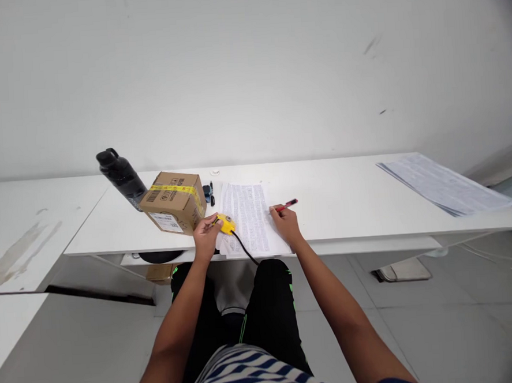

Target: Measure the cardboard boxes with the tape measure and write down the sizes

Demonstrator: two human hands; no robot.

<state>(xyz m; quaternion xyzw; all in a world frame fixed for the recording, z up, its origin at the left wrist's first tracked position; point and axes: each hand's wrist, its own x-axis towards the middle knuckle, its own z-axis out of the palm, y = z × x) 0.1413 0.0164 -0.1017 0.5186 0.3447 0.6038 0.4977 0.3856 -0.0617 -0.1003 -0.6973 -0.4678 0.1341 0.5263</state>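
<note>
- Striped shirt [254, 376] and black trousers [276, 306] lie nearest the camera, with the knees just short of the front edge of the white desk [347, 203].
- Left hand [205, 234]: over the front edge of the desk, its grip narrow, thumb and fingers pinching a yellow device [227, 223]. From this a black cord [244, 247] runs down across the papers and past that edge, toward the right knee.
- Right hand [287, 224]: at the right side of the papers, its grip closed around a red and black pen [288, 205]. The dark end points away to the right; the writing tip cannot be made out.
- Densely lined papers [249, 215] lie between the hands, their lower end reaching slightly over the front edge of the desk.
- Cardboard box [170, 202] with yellow tape: near the desk's left end, just beside the left hand. A black bottle [122, 175] stands behind it, toward the back left corner.
- More printed sheets [442, 183] lie at the desk's right end, well apart from both hands.
- The step in hand looks like writing or marking on the papers, the device kept in the other hand.
- Judging from this, a further mark calls for a steady pen, flat papers and the cord clear of the line being written.
</note>
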